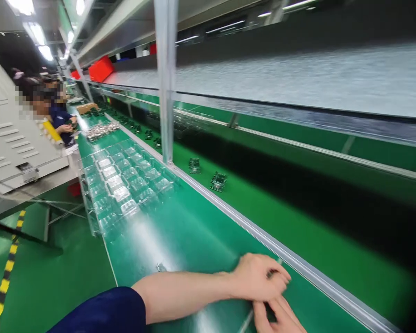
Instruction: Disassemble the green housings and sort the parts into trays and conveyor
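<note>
My left hand [258, 277] reaches in from the lower left over the green worktop, its fingers curled and closed. A small dark bit shows between its thumb and fingers, too blurred to name. Just below it, touching or nearly touching, is my right hand [279, 317], cut off by the bottom edge, with bent fingers closed round something hidden. A thin pale strip [246, 321] sticks out beside the right hand; I cannot tell whether it is held. On the worktop behind my left forearm lies a small metallic piece [161, 267].
Clear plastic compartment trays [125, 178] lie on the worktop [180, 226]. Past a metal rail [242, 215], circuit boards [218, 181] sit on a green belt. A metal post [166, 83] supports shelving above. A co-worker [58, 118] works farther along, near a light-coloured machine [14, 125].
</note>
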A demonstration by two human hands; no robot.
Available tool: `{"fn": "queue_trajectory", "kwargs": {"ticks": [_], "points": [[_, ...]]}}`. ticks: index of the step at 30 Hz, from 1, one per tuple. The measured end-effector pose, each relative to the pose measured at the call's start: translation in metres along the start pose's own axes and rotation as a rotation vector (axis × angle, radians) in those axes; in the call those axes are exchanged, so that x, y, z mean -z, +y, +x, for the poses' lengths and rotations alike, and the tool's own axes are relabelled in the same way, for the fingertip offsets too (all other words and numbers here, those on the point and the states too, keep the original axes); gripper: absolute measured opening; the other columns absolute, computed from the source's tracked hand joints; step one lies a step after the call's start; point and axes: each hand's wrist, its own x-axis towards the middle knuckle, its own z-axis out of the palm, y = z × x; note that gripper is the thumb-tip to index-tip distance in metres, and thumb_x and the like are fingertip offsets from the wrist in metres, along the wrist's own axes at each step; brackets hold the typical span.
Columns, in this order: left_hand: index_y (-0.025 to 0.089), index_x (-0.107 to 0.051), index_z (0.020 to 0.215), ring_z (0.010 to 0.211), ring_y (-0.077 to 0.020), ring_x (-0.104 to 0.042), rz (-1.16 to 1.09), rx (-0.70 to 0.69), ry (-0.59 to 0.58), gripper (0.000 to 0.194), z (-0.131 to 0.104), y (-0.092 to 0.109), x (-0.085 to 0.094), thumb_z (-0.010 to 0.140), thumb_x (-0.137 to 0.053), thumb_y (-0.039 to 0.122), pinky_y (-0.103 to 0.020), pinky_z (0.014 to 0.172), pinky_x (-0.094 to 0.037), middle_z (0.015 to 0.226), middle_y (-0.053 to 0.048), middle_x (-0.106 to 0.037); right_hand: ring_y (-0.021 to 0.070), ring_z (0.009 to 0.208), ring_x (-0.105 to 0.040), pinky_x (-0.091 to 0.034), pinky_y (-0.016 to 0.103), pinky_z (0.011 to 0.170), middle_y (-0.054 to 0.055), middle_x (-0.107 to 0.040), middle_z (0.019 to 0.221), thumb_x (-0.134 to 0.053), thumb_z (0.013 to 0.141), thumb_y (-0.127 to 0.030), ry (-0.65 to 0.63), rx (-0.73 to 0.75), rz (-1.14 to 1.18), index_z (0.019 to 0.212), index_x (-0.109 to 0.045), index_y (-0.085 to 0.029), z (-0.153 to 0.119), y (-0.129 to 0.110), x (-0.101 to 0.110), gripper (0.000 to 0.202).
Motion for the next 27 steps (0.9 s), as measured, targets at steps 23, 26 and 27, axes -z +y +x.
{"fn": "queue_trajectory", "kwargs": {"ticks": [23, 26, 27], "points": [[0.017, -0.055, 0.124, 0.114, -0.0248, -0.058, 1.037, 0.142, -0.259, 0.039, 0.163, -0.032, 0.170, 0.091, -0.060, 0.038, -0.048, 0.096, -0.050, 0.129, -0.010, -0.056, 0.0225, 0.092, -0.065, -0.048, 0.039, 0.085, 0.007, -0.070, 0.086, -0.043, 0.088, -0.014, -0.039, -0.171, 0.239, 0.081, -0.063, -0.021, -0.006, -0.048, 0.017, 0.022], [0.017, -0.056, 0.123, 0.119, -0.0261, -0.055, 1.098, 0.136, -0.185, 0.040, 0.158, -0.031, 0.187, 0.090, -0.060, 0.039, -0.051, 0.100, -0.047, 0.132, -0.011, -0.055, 0.0226, 0.095, -0.064, -0.046, 0.039, 0.085, 0.007, -0.069, 0.088, -0.042, 0.088, -0.012, -0.047, -0.173, 0.256, 0.082, -0.062, -0.020, -0.004, -0.047, 0.017, 0.022], [0.017, -0.056, 0.123, 0.120, -0.0266, -0.054, 1.117, 0.136, -0.144, 0.040, 0.157, -0.029, 0.190, 0.090, -0.061, 0.039, -0.051, 0.101, -0.046, 0.132, -0.011, -0.054, 0.0224, 0.095, -0.064, -0.045, 0.038, 0.085, 0.007, -0.069, 0.088, -0.042, 0.087, -0.011, -0.047, -0.176, 0.254, 0.082, -0.061, -0.020, -0.004, -0.047, 0.017, 0.022]]}}
